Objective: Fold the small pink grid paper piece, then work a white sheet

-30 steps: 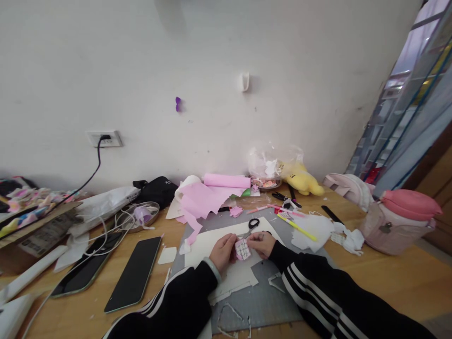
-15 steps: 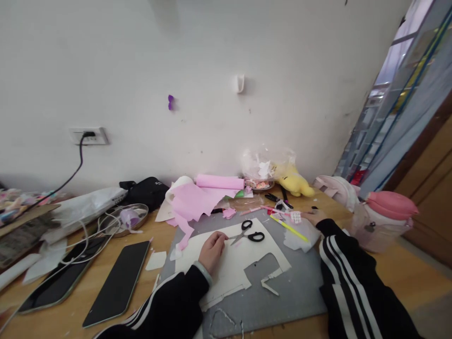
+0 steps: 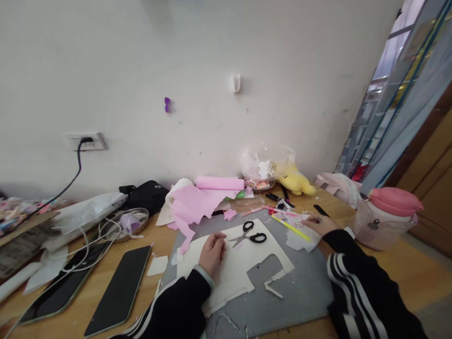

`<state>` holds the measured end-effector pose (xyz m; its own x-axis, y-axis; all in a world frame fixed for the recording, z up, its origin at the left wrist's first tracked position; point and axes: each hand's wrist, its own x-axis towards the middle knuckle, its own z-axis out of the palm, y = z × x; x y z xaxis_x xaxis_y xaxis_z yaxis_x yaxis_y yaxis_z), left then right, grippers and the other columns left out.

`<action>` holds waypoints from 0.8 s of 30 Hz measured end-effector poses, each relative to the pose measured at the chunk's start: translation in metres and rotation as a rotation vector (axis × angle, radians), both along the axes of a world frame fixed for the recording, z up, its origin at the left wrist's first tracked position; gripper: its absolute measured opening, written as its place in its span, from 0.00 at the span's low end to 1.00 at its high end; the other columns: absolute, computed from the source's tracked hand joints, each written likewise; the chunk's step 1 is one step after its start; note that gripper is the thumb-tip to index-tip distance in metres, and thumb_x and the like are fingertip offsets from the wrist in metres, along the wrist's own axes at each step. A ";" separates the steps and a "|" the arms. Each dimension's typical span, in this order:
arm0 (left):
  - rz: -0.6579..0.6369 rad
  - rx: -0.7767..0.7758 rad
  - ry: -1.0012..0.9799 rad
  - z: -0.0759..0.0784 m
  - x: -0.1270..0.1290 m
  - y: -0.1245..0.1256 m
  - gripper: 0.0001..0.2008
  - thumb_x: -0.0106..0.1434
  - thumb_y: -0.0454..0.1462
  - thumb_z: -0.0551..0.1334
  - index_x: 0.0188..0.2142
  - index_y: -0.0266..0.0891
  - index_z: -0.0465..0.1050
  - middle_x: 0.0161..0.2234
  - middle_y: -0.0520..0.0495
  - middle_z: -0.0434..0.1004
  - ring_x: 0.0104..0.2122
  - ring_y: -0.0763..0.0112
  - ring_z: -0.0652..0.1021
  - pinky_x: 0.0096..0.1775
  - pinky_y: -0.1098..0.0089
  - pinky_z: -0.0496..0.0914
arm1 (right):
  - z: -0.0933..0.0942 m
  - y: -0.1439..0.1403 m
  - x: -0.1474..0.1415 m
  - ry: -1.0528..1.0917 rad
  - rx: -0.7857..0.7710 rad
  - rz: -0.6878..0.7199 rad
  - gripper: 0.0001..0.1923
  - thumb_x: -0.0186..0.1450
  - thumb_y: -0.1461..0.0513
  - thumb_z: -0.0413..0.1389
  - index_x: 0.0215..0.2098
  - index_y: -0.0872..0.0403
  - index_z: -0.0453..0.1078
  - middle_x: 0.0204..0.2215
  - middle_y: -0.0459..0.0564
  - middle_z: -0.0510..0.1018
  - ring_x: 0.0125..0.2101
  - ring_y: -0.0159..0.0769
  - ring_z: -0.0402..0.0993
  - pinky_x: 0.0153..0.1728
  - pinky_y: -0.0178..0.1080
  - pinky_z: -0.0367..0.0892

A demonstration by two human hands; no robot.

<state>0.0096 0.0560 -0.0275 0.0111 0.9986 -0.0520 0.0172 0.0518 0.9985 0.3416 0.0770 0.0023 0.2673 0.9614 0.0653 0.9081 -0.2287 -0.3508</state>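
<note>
My left hand (image 3: 212,253) rests on a cut white sheet (image 3: 229,273), fingers curled together; whatever may be between them is hidden. Just to its right lie scissors (image 3: 249,235) with black handles, blades parted, apart from the hand. Further right, my right hand (image 3: 317,224) reaches to the mat's far right side, its fingertips closed at the edge of a small whitish-pink dotted sheet (image 3: 294,221). Under that lies a crumpled translucent sheet (image 3: 299,241), with a yellow pen (image 3: 291,228) across it. A pink pen (image 3: 278,211) is close by.
The grey cutting mat (image 3: 296,287) lies under the white sheet. Pink paper (image 3: 192,200) is piled behind. A yellow plush toy (image 3: 294,181) and a pink-lidded container (image 3: 383,221) stand right. Two dark-screened devices, including a tablet (image 3: 120,289), and cables (image 3: 86,245) are left.
My left hand's fingers have curled in, away from the scissors' tips. My right hand has turned over the dotted sheet, which now lies lower and flatter. The view has shifted slightly.
</note>
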 end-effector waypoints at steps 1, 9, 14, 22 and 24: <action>-0.004 0.003 0.012 -0.001 0.000 0.001 0.08 0.50 0.39 0.47 0.30 0.39 0.56 0.16 0.59 0.56 0.11 0.82 0.56 0.12 0.80 0.49 | 0.000 -0.009 -0.005 0.003 -0.017 0.009 0.17 0.49 0.49 0.50 0.24 0.54 0.68 0.22 0.46 0.72 0.27 0.34 0.68 0.27 0.33 0.60; -0.229 0.044 0.204 0.003 0.011 -0.007 0.06 0.53 0.37 0.47 0.29 0.38 0.57 0.18 0.57 0.60 0.14 0.80 0.60 0.16 0.78 0.55 | 0.011 -0.006 -0.012 -0.028 -0.207 -0.064 0.17 0.58 0.54 0.44 0.28 0.59 0.66 0.30 0.53 0.71 0.33 0.36 0.65 0.33 0.37 0.60; -0.516 0.153 0.383 0.034 0.040 -0.020 0.06 0.49 0.34 0.54 0.28 0.39 0.67 0.24 0.52 0.68 0.24 0.74 0.67 0.28 0.74 0.61 | 0.011 0.032 -0.004 -0.014 -0.399 -0.104 0.14 0.59 0.59 0.45 0.42 0.57 0.59 0.40 0.50 0.65 0.37 0.32 0.64 0.36 0.41 0.62; -0.856 0.731 0.986 0.044 0.127 -0.014 0.11 0.52 0.37 0.54 0.35 0.46 0.70 0.48 0.46 0.57 0.47 0.62 0.59 0.45 0.62 0.56 | 0.008 0.044 0.002 0.090 -0.509 -0.071 0.14 0.59 0.59 0.45 0.42 0.58 0.60 0.40 0.50 0.65 0.37 0.33 0.64 0.36 0.41 0.62; -0.870 0.757 1.031 0.035 0.146 -0.009 0.12 0.51 0.38 0.54 0.35 0.47 0.70 0.50 0.45 0.54 0.48 0.58 0.57 0.44 0.58 0.56 | 0.005 0.044 0.006 0.127 -0.499 -0.065 0.15 0.59 0.59 0.45 0.42 0.58 0.60 0.39 0.50 0.65 0.37 0.34 0.64 0.36 0.41 0.62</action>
